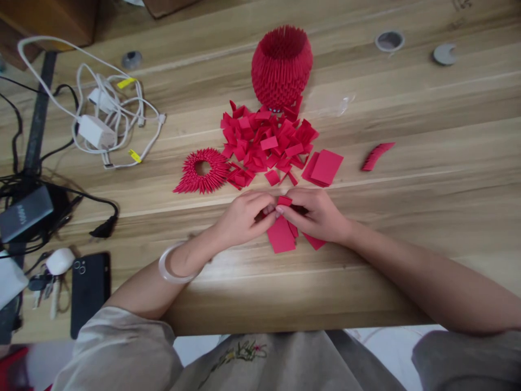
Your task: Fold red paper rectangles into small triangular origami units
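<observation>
Between the fingertips of my left hand [248,217] and my right hand [319,214] is a small folded piece of red paper [284,201]. Both hands are closed in a pinch on it, above the table. Under them lie flat red paper rectangles [280,236], partly covered by my fingers. Just beyond my hands spreads a heap of loose folded red paper pieces [264,138]. To its right rests a small stack of red paper sheets [325,167]. A spiky red paper ring [203,171] lies left of the heap.
A round red paper vase shape [281,68] stands behind the heap. A short row of joined red pieces [376,156] is at right. White chargers and cables [97,130], a power brick [26,212] and a black phone [90,293] occupy the left side of the wooden table [427,217].
</observation>
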The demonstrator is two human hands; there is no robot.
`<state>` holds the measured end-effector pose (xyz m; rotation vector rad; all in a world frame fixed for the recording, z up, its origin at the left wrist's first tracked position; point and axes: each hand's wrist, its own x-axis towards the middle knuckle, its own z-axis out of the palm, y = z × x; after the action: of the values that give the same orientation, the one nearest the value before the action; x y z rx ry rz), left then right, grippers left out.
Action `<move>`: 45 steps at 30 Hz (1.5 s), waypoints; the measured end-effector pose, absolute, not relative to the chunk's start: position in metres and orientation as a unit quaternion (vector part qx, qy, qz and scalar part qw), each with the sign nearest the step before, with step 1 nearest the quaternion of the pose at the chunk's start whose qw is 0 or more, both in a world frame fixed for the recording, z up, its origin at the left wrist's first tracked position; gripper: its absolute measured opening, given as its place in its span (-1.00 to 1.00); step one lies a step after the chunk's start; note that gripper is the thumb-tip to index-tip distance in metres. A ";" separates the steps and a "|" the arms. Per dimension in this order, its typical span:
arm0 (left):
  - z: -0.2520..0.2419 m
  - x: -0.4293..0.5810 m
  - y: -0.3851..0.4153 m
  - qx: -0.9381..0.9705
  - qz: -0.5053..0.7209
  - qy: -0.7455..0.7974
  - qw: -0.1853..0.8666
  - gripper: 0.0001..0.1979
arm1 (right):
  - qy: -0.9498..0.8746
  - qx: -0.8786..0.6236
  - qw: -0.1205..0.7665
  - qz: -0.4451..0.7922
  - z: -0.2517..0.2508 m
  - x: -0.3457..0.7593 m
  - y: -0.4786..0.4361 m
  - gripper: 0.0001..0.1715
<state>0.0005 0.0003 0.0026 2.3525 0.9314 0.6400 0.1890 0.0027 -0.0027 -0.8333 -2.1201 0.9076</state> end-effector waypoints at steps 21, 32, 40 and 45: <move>0.002 0.000 0.000 0.868 0.236 0.345 0.268 -0.85 | -0.816 -0.326 0.331 0.344 -0.003 0.189 0.002 -0.64; 0.002 0.000 0.000 0.867 0.232 0.349 0.269 -0.86 | -0.818 -0.322 0.328 0.344 -0.004 0.190 0.002 -0.66; 0.000 -0.001 0.000 0.867 0.233 0.348 0.270 -0.86 | -0.818 -0.321 0.328 0.347 -0.003 0.190 0.002 -0.66; 0.001 -0.001 0.000 0.868 0.235 0.346 0.267 -0.86 | -0.819 -0.317 0.333 0.344 -0.003 0.190 0.002 -0.66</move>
<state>-0.0009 -0.0001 0.0006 2.3431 0.9350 0.6344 0.1896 0.0024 -0.0034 -0.8278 -2.1373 0.8979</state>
